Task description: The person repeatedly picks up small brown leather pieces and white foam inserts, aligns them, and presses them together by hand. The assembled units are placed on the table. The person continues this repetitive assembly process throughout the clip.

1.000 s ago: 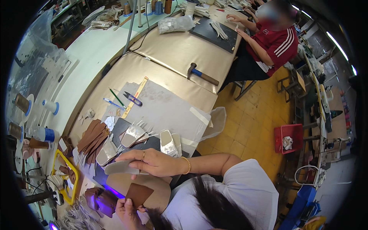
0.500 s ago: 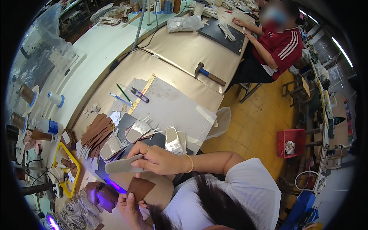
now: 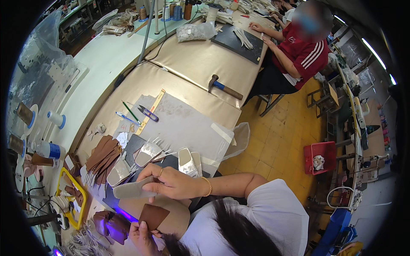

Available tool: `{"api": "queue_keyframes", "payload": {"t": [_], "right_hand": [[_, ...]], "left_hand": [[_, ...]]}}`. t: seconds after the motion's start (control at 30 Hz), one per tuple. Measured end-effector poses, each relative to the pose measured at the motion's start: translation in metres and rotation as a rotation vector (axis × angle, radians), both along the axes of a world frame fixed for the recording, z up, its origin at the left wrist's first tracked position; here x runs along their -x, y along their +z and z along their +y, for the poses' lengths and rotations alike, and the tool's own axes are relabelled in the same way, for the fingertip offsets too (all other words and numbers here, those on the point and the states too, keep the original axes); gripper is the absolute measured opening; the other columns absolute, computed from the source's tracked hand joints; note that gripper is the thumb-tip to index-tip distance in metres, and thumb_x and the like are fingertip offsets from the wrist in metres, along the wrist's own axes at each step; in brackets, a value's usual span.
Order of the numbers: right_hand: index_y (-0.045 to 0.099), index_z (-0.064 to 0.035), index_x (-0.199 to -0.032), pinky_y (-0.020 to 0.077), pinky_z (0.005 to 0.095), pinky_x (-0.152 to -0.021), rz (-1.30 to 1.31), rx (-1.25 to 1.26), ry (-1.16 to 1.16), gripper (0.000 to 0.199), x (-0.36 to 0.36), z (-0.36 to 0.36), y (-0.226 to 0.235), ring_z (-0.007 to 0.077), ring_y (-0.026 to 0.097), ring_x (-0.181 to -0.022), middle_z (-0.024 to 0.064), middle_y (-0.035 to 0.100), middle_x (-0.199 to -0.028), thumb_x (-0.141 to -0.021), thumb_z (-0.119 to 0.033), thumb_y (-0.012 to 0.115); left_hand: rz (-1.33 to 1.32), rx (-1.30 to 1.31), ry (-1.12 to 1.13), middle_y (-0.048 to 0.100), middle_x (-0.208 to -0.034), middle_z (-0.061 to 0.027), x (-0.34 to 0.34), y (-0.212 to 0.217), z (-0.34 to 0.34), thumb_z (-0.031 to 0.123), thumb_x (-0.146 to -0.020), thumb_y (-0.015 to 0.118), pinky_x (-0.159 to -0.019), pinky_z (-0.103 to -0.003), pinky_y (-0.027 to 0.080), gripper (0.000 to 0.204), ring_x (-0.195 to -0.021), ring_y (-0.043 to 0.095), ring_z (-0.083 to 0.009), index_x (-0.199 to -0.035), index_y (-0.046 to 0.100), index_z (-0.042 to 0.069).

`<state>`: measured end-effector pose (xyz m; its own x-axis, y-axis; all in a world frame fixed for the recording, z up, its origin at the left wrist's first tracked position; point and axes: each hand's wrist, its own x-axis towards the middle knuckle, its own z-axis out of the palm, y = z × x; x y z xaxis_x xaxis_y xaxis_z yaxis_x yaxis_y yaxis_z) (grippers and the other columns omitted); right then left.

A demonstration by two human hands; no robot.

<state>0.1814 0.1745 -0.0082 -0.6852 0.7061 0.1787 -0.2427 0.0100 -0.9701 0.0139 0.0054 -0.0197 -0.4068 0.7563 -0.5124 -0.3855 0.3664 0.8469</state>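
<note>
My right hand, with a ring and a gold bracelet, pinches the end of a flat grey sole-shaped piece and holds it level over the dark work mat. Below it, my left hand grips a brown leather piece by its lower edge, above a tan padded form. The two pieces are close together but apart. Several silver sole-shaped pieces lie on the mat just beyond my right hand.
A stack of brown leather cut pieces lies left of the mat, with a yellow tray nearer me. Farther off are a wooden ruler, snips and a hammer. A person in a red shirt works at the far end.
The view has shifted slightly. Both hands keep their hold on the grey piece and the brown piece, in about the same spot.
</note>
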Motion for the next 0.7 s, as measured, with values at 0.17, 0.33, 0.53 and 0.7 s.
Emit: {"api": "queue_keyframes", "payload": {"t": [0.17,0.33,0.53,0.7], "right_hand": [[0.043,-0.0031,-0.112,0.0487,0.0270,-0.063,0.003,0.029,-0.008,0.021,0.001,0.000,-0.002,0.0149,0.067,-0.068,0.0095,0.062,-0.081,-0.095,-0.013,0.050],[0.043,-0.0022,-0.112,0.0485,0.0272,-0.063,0.011,-0.011,0.000,0.021,0.002,0.000,0.000,0.0148,0.067,-0.067,0.0096,0.063,-0.080,-0.095,-0.013,0.050],[0.044,-0.0022,-0.112,0.0485,0.0270,-0.063,-0.009,-0.012,0.001,0.022,0.002,-0.001,-0.005,0.0150,0.067,-0.067,0.0099,0.063,-0.080,-0.095,-0.015,0.050],[0.044,-0.0023,-0.113,0.0488,0.0264,-0.063,0.004,0.014,-0.002,0.022,0.002,-0.001,-0.004,0.0138,0.066,-0.067,0.0090,0.063,-0.080,-0.095,-0.015,0.050]], "left_hand": [[0.040,-0.102,-0.006,0.056,-0.059,-0.0068,0.005,-0.015,0.000,0.021,-0.089,0.062,-0.035,-0.022,0.042,0.023,-0.041,0.052,-0.0120,-0.083,0.044,0.007],[-0.019,-0.131,-0.013,0.055,-0.058,-0.0067,0.007,-0.015,-0.001,0.019,-0.090,0.060,-0.036,-0.024,0.044,0.021,-0.041,0.053,-0.0131,-0.083,0.045,0.007],[-0.022,-0.120,-0.010,0.055,-0.057,-0.0070,0.011,-0.020,-0.004,0.018,-0.091,0.059,-0.037,-0.025,0.044,0.019,-0.041,0.054,-0.0142,-0.084,0.045,0.007],[-0.014,-0.108,-0.008,0.055,-0.058,-0.0069,0.007,-0.014,-0.002,0.018,-0.091,0.059,-0.037,-0.025,0.045,0.019,-0.041,0.054,-0.0138,-0.083,0.045,0.007]]}}
